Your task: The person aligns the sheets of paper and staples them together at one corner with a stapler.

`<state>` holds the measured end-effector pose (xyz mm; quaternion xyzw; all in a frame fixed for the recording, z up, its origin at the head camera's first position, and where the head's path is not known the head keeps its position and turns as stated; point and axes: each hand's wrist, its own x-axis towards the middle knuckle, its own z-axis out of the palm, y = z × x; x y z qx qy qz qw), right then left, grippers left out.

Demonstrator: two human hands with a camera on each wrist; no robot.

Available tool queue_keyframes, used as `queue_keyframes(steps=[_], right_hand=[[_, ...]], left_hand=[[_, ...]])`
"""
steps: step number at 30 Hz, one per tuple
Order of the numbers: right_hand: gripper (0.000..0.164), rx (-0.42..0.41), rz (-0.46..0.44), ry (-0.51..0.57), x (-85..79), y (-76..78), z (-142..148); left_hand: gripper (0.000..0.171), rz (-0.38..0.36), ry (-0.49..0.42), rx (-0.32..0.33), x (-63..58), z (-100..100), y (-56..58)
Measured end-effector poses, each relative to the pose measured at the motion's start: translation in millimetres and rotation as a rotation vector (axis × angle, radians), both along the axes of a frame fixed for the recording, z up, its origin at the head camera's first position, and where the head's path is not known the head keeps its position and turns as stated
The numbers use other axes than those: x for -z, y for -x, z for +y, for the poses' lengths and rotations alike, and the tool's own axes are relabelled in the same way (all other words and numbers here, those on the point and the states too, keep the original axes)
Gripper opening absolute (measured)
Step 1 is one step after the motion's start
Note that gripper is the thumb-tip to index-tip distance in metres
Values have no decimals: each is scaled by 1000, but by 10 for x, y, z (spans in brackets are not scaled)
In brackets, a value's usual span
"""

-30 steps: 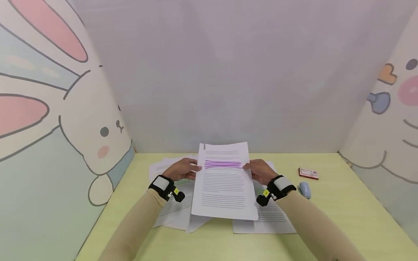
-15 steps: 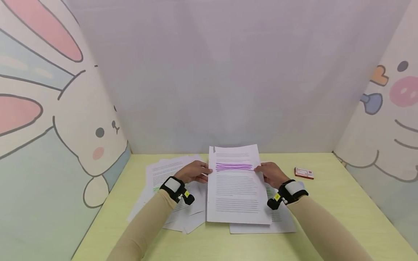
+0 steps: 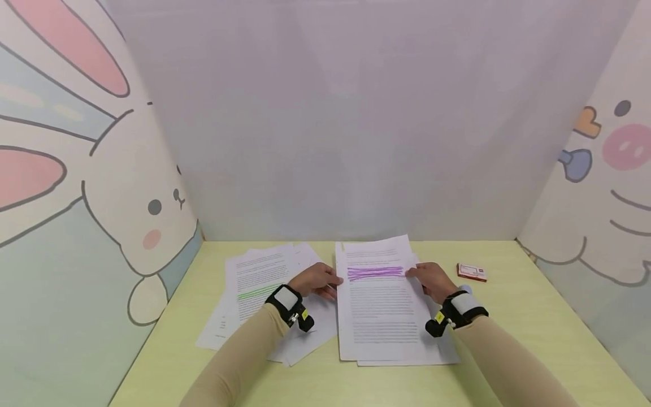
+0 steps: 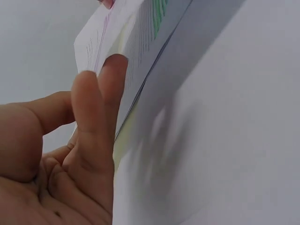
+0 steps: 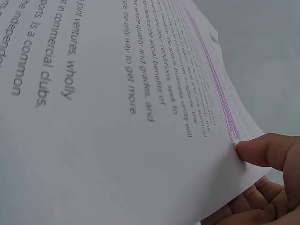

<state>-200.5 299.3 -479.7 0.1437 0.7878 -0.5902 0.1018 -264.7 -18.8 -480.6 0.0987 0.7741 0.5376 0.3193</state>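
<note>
— Progress?
— The purple-marked sheet (image 3: 381,314) hangs over the right-hand papers (image 3: 438,351), not yet squared or released. Your left hand (image 3: 315,280) pinches its left edge, your right hand (image 3: 434,280) the other, thumb and fingers (image 5: 255,199) nearly together.
— Obscured?
— Most of the papers beneath, your fingers under the left edge, the blue object (image 3: 466,289) behind your right hand.

Over on the right of the pale yellow table (image 3: 529,345), a red-and-white box (image 3: 472,272) lies flat, a mostly hidden light-blue object (image 3: 466,289) near it; plain greyish backdrop (image 3: 335,118) behind, big cartoon rabbit (image 3: 129,226) at left, pink-snouted cartoon figure (image 3: 624,148) at right!
</note>
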Motion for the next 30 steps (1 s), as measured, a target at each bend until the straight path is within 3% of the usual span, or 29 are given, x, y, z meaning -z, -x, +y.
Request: queue_keyframes(steps=[9,14,22,30], right_hand=[[61,4,-13,-77,19,0,127],[45,5,10,-102,34,3,153],[42,15,18,-130,28,1,183],[27,27,17,-161,42,11,210]], left_hand=[[14,33,49,1,34,179,-55],[18,0,38,2,77,240,-51],[20,-20,35,-8,123,266,-27],[22,-15,39,-13,140,295,-33]])
